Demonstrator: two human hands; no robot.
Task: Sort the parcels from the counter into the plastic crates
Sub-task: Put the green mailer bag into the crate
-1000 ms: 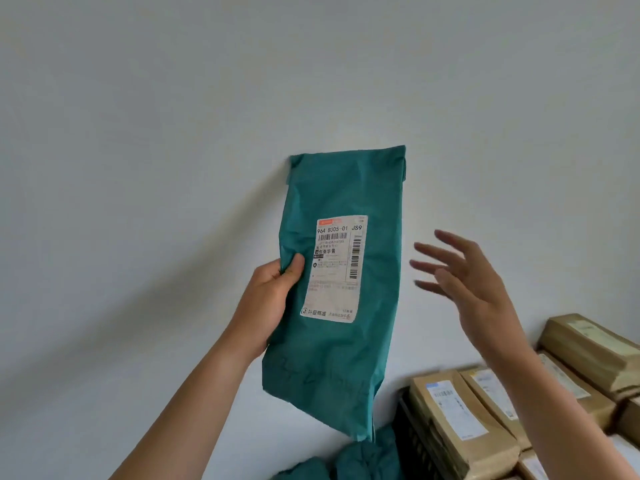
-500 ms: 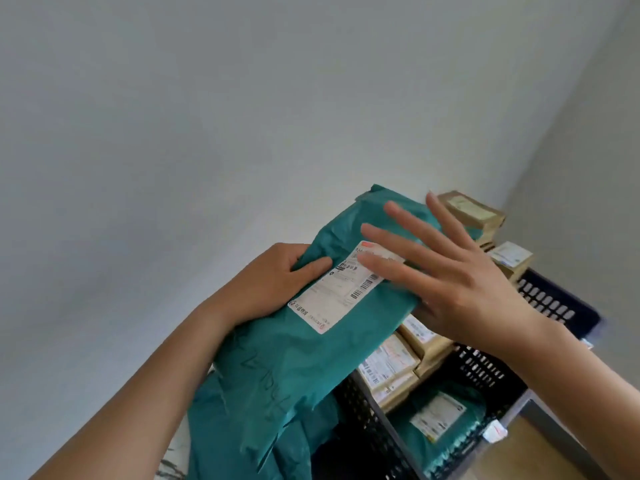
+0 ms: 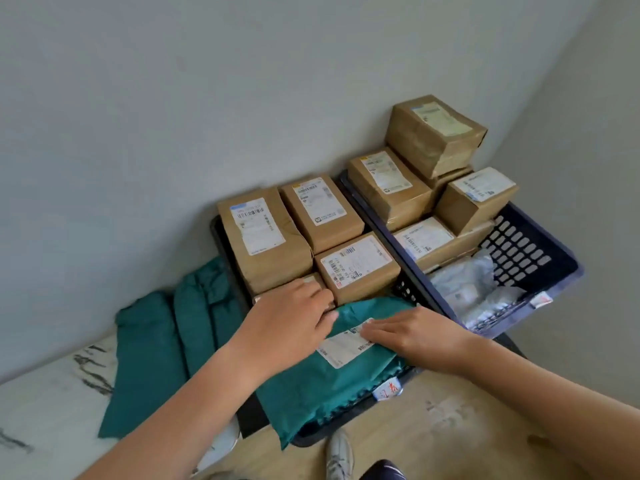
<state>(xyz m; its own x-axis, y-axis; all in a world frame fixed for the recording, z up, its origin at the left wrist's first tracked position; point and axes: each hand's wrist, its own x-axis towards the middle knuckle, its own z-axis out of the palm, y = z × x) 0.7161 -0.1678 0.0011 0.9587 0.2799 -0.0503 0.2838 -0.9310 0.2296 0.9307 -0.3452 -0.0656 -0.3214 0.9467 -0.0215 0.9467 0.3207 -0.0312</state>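
Observation:
A green parcel [image 3: 332, 375] with a white label lies across the near end of the black crate [image 3: 217, 226], its near corner hanging over the rim. My left hand [image 3: 291, 323] holds its far left edge, thumb on top, next to the brown boxes [image 3: 263, 237] packed in that crate. My right hand [image 3: 412, 337] presses flat on the label with straight fingers. The blue crate [image 3: 554, 271] stands to the right, with brown boxes [image 3: 433, 133] stacked at its far end and grey plastic mailers [image 3: 467, 289] in front.
More green parcels [image 3: 156, 341] lie on the marble counter [image 3: 52, 393] left of the black crate. Walls close in behind and on the right. Wooden floor [image 3: 450, 427] and a white shoe [image 3: 339, 455] show below the crates.
The green parcel came down from upright in front of the wall into the black crate. My right hand went from hovering beside it to pressing on its label. The view tilted down.

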